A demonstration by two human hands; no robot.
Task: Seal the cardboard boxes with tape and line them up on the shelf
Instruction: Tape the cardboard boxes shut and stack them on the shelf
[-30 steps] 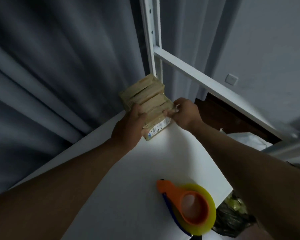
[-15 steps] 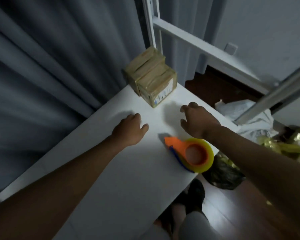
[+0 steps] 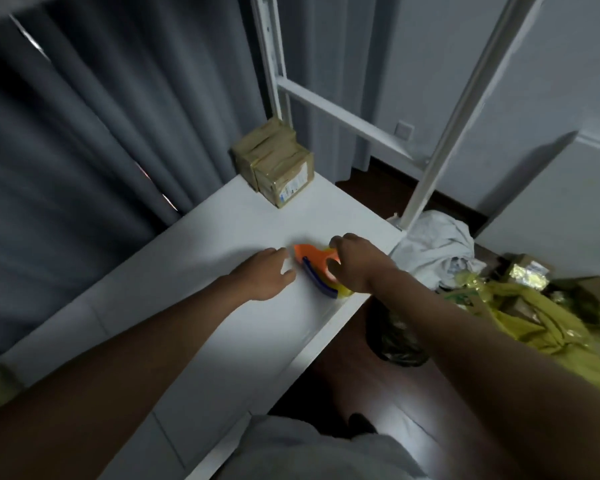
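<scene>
2 boxes at shelf corner, right hand on dispenser

The right hand covers most of the tape dispenser, so its grip cannot be confirmed; the label on the near cardboard box is too small to read, and the yellow bags are motion-blurred.

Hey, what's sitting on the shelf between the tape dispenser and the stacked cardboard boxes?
Nothing: in the head view, only bare white shelf runs from the tape dispenser to the cardboard boxes.
</scene>
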